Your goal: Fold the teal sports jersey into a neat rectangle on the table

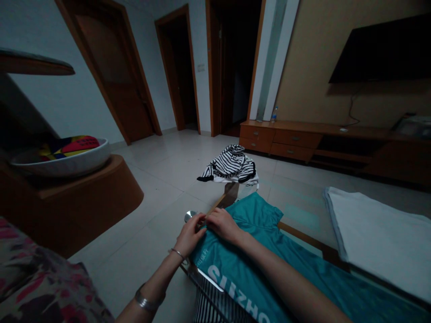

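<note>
Nearest us, our bare right forearm (pixel 283 278) is crossing a teal, white-lettered cloth shirt (pixel 286 246), which is lying spread along a wood-framed glass table (pixel 305 237). Our left hand (pixel 191 231) and right hand (pixel 222 223) are meeting at its far-left edge, fingers bunched and touching it; we cannot tell whether cloth is clamped between them. We are judging it half arranged: the upper part is sitting rumpled. Folded white cloth (pixel 380 237) is lying to the right, black-and-white striped garments (pixel 232 161) are lying heaped beyond, and a round silvery cap (pixel 190 216) is crowding our left hand
</note>
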Available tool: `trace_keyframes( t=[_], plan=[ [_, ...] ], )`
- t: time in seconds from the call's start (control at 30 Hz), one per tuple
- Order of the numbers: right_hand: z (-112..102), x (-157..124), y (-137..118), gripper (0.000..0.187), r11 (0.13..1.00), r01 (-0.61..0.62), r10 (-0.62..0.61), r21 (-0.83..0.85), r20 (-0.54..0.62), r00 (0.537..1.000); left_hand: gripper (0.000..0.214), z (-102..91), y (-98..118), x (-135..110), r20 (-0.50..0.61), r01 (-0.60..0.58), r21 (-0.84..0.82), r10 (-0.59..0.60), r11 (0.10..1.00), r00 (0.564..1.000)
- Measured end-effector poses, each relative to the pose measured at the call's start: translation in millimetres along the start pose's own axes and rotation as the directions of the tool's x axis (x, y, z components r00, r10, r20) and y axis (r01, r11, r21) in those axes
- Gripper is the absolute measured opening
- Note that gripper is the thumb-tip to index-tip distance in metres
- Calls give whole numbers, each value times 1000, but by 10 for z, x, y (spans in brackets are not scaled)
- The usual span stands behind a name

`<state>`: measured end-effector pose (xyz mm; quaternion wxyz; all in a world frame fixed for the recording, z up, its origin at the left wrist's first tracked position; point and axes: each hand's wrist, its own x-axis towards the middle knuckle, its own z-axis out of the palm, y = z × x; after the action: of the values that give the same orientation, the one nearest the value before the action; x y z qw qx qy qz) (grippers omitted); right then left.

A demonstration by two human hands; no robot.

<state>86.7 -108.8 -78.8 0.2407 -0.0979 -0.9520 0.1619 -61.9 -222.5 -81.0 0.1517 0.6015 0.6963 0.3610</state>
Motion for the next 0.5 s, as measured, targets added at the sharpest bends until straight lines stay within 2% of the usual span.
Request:
trace_keyframes(
  t=[0.1, 0.17, 0.2, 0.27, 0.33, 0.4, 0.5],
  plan=[
    [-2, -22, 22, 15, 998, -45, 45, -43, -22, 999, 30, 40, 46, 22, -85, -12, 241, 34, 970, 996],
    [-42, -65, 64, 16, 996, -65, 62, -55, -49, 997, 31, 59, 128, -4, -111, -80, 401, 135, 913, 985],
    [-78, -94, 102, 15, 994, -85, 81, -62, -68, 994, 34, 70, 176, -27, -73, -148, 461, 204, 875, 976],
    [-183, -163, 231, 13, 983, -164, 155, -76, -117, 981, 38, 98, 251, -86, 89, -324, 529, 329, 784, 940],
    [-328, -242, 431, 16, 946, -308, 288, -103, -173, 942, 40, 138, 265, -148, 243, -446, 549, 376, 707, 894],
    [-488, -323, 681, 20, 833, -528, 491, -166, -219, 843, 48, 179, 211, -202, 296, -456, 571, 348, 682, 890],
    [-683, -429, 1065, 24, 563, -789, 737, -247, -283, 614, 56, 216, 96, -248, 289, -418, 602, 302, 681, 908]
  ],
)
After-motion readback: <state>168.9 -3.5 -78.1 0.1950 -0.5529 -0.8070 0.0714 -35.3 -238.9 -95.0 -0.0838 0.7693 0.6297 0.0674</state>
